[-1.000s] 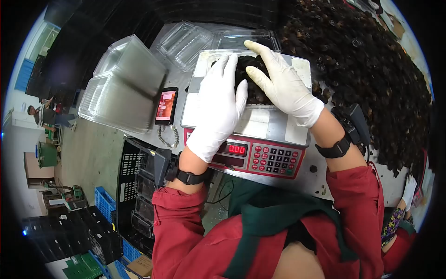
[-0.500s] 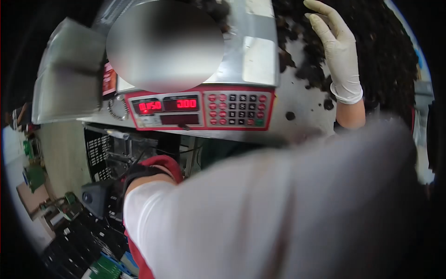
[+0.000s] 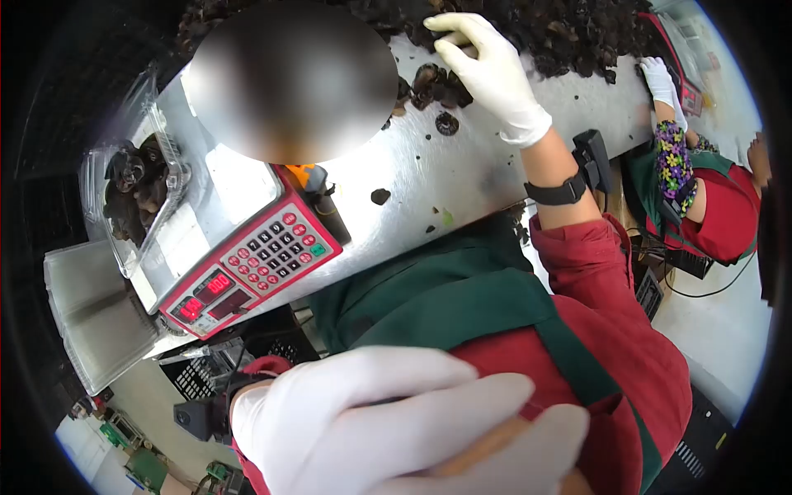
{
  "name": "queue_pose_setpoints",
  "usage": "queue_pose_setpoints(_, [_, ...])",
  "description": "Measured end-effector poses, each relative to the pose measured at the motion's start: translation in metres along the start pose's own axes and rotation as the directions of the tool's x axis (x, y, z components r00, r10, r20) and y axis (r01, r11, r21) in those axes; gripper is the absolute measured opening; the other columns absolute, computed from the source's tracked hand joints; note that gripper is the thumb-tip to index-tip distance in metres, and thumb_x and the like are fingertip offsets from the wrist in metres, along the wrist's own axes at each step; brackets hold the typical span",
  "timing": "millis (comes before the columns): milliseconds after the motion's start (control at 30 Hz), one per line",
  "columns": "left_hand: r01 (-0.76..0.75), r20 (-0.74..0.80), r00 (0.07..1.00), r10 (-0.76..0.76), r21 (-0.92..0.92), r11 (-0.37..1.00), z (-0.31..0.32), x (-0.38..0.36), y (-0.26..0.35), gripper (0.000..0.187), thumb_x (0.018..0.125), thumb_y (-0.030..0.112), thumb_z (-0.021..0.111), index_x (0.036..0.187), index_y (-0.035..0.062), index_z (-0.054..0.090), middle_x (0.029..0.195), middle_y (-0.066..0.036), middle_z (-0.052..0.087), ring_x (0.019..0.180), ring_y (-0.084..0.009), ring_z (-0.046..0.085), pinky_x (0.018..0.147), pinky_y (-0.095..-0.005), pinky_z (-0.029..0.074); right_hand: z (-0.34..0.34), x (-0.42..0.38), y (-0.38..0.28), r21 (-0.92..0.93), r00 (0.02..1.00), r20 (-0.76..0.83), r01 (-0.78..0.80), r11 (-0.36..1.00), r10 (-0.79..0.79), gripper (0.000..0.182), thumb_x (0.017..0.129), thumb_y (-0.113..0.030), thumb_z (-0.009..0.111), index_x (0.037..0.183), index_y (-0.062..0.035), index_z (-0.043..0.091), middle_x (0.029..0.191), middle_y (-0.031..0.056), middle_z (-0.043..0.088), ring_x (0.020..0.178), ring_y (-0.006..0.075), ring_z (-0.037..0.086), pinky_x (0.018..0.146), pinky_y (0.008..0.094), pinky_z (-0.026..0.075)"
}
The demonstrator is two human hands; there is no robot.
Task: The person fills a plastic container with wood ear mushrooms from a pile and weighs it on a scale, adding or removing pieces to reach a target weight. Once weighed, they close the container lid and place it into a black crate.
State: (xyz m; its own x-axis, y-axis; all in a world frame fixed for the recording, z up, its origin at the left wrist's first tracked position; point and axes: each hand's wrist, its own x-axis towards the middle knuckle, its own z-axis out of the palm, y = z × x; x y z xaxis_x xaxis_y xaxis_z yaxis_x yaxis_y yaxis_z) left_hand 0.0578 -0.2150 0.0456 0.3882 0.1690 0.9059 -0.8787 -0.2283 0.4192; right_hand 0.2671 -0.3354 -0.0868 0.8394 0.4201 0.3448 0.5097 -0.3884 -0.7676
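While right hand (image 3: 493, 74) pinches mushrooms (image 3: 437, 82) from pile, part-filled tray (image 3: 140, 186) sits on scale (image 3: 247, 272); top-up pending; left hand (image 3: 396, 429) near lens, seemingly empty.

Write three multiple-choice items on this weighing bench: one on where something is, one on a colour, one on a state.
1. Where is the right hand?
A. On the scale's keypad
B. At the edge of the dark mushroom pile
C. Inside the clear tray

2. What colour is the scale front panel?
A. Red
B. Blue
C. Yellow

3. What state is the clear tray on the scale in?
A. Empty
B. Holding dark mushrooms
C. Upside down

Answers: 1 B, its gloved fingers rest on mushrooms at the pile's edge; 2 A, red surrounds the keys and lit digits; 3 B, dark pieces fill it. The left hand is raised close to the camera.
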Motion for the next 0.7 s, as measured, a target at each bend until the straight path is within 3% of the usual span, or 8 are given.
queue_pose_setpoints(100, [0.141,0.037,0.989,-0.141,0.0,0.99,0.006,-0.004,0.003,0.014,0.065,0.014,0.069,0.07,0.0052,0.06,0.085,-0.013,0.069,0.065,-0.0248,0.065,0.046,-0.0289,0.048,0.023,0.017,0.006,-0.164,0.974,0.074,0.226,0.96,-0.216,0.029,0.086,-0.018,0.061,0.112,-0.0084,0.069,0.109,0.0101,0.065,0.101,0.0265,0.064,0.09,0.0372,0.051])
queue_pose_setpoints(167, [0.245,0.077,0.967,-0.242,-0.03,0.969,0.011,-0.005,0.008,0.015,0.063,0.016,0.069,0.067,0.0057,0.059,0.083,-0.013,0.069,0.063,-0.0246,0.064,0.046,-0.0292,0.047,0.032,0.029,0.01,-0.065,0.923,0.235,0.329,0.942,-0.306,0.059,0.072,-0.047,0.072,0.121,-0.0132,0.064,0.126,0.0075,0.058,0.13,0.0341,0.041,0.092,0.0609,0.042])
queue_pose_setpoints(200, [0.289,0.104,0.953,-0.283,-0.047,0.956,0.013,-0.005,0.011,0.015,0.062,0.016,0.069,0.066,0.0059,0.059,0.081,-0.013,0.069,0.061,-0.0246,0.063,0.046,-0.0294,0.047,0.05,0.036,0.005,-0.316,0.93,0.212,0.357,0.879,-0.301,0.028,0.086,-0.019,0.06,0.11,-0.0115,0.07,0.111,0.0101,0.065,0.109,0.0301,0.061,0.095,0.0415,0.049])
queue_pose_setpoints(300, [0.486,0.16,0.846,-0.509,0.164,0.859,0.0,0.007,0.038,0.012,0.062,0.015,0.067,0.065,0.0046,0.061,0.08,-0.012,0.068,0.066,-0.0219,0.063,0.05,-0.0286,0.049,0.074,0.047,0.011,-0.538,0.92,0.373,0.317,0.781,-0.117,0.017,0.084,-0.01,0.066,0.101,-0.0091,0.071,0.106,0.0048,0.066,0.093,0.0232,0.066,0.084,0.0345,0.053])
queue_pose_setpoints(333, [0.595,0.125,0.728,-0.674,0.373,0.712,-0.012,0.013,0.04,0.011,0.062,0.013,0.065,0.066,0.0031,0.063,0.08,-0.011,0.067,0.073,-0.0192,0.064,0.055,-0.0276,0.051,0.081,0.05,0.02,-0.462,0.94,0.338,0.207,0.862,-0.045,0.014,0.082,-0.01,0.067,0.096,-0.0089,0.07,0.106,0.0054,0.066,0.094,0.0262,0.066,0.085,0.0368,0.052])
queue_pose_setpoints(400, [0.44,0.492,0.753,-0.436,0.115,0.891,-0.063,-0.008,0.002,0.014,0.064,0.01,0.064,0.073,-0.0008,0.068,0.091,-0.019,0.069,0.081,-0.0238,0.066,0.061,-0.0312,0.053,0.067,0.054,0.017,-0.357,0.932,0.36,0.091,0.929,0.047,0.008,0.079,-0.009,0.069,0.086,-0.0066,0.068,0.104,0.0069,0.066,0.095,0.0284,0.065,0.084,0.0374,0.052])
queue_pose_setpoints(500, [0.683,0.242,0.567,-0.788,0.397,0.613,-0.078,-0.036,0.021,0.031,0.072,-0.015,0.056,0.095,0.001,0.068,0.106,-0.018,0.067,0.088,-0.0293,0.067,0.078,-0.037,0.054,0.033,0.05,0.011,-0.012,0.876,0.437,-0.223,0.975,0.205,0.014,0.08,-0.014,0.073,0.087,-0.0028,0.069,0.086,0.011,0.069,0.083,0.0217,0.069,0.079,0.0324,0.053])
queue_pose_setpoints(700, [0.861,0.099,0.387,-0.917,0.319,0.397,-0.074,-0.066,-0.01,0.037,0.079,-0.022,0.047,0.104,0.0003,0.062,0.106,-0.014,0.065,0.1,-0.0229,0.065,0.089,-0.033,0.052,-0.015,0.017,0.011,0.46,0.861,0.436,-0.464,0.757,0.263,0.016,0.093,-0.011,0.064,0.102,0.002,0.067,0.085,0.0032,0.069,0.078,0.0081,0.063,0.073,0.0236,0.05])
